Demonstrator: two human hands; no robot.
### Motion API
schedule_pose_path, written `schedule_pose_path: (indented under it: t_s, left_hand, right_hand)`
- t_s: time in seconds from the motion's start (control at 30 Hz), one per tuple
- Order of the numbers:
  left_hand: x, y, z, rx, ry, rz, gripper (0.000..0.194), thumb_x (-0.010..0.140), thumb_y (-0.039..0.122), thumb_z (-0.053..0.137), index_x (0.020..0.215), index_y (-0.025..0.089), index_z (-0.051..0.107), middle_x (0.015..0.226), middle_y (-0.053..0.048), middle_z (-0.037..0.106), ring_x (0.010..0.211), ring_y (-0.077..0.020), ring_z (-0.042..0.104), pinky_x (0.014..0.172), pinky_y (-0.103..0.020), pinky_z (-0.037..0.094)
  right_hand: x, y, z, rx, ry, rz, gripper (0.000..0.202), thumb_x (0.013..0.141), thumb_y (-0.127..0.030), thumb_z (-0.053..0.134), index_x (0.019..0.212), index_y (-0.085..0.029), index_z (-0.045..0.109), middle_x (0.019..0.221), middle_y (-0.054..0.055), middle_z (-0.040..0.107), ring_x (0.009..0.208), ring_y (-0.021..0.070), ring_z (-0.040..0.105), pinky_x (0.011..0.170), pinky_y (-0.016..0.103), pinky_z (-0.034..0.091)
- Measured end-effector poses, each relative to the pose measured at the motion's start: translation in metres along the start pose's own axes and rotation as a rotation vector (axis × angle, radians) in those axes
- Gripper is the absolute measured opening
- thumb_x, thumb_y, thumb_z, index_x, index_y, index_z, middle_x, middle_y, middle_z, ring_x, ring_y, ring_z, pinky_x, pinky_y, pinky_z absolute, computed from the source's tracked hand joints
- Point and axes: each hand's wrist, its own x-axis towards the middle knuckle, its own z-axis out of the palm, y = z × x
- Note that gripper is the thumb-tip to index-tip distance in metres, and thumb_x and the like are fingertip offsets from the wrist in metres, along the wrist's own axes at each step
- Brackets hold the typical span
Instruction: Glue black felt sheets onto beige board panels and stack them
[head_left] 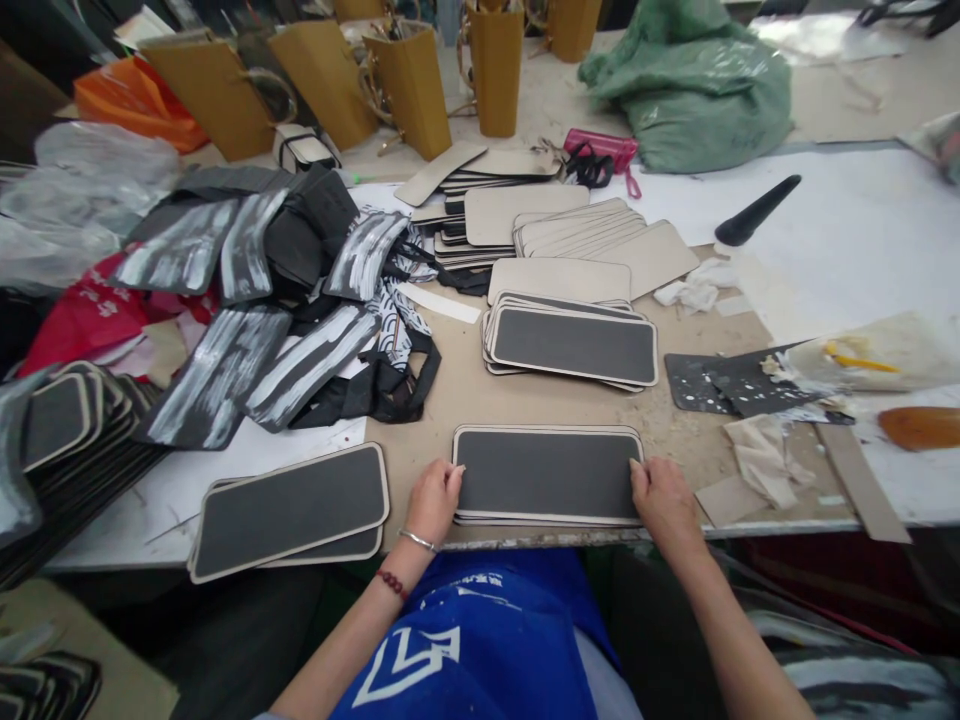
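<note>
Head view: the left hand, thumb and fingers drawn narrowly together, holds the left end of a dark-grey, round-cornered rectangular panel with a beige border; the right hand pinches its right end likewise. This panel tops a small stack at the beige work surface's near edge. Fingertips beneath are hidden, possibly touching lower panels.

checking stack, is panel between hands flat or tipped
Flat: the panel lies level on lower panels, left hand and right hand at its ends.
</note>
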Motion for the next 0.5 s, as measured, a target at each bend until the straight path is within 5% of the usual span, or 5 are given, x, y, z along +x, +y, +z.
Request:
schedule_pose_path:
  t_s: [0.5]
  left_hand:
    - [0.0037,-0.0065,0.0022,0.002,0.033,0.049,0.026,0.077,0.04,0.04,0.06,0.022,0.046,0.058,-0.001,0.056,0.059,-0.0176,0.055,0.058,-0.028,0.04]
  right_hand:
    - [-0.002,-0.0023,0.0023,0.1,0.048,0.09,0.032,0.089,-0.041,0.027,0.064,-0.024,0.035,0.067,0.004,0.046,0.067,0.0191,0.046,0.065,0.032,0.039]
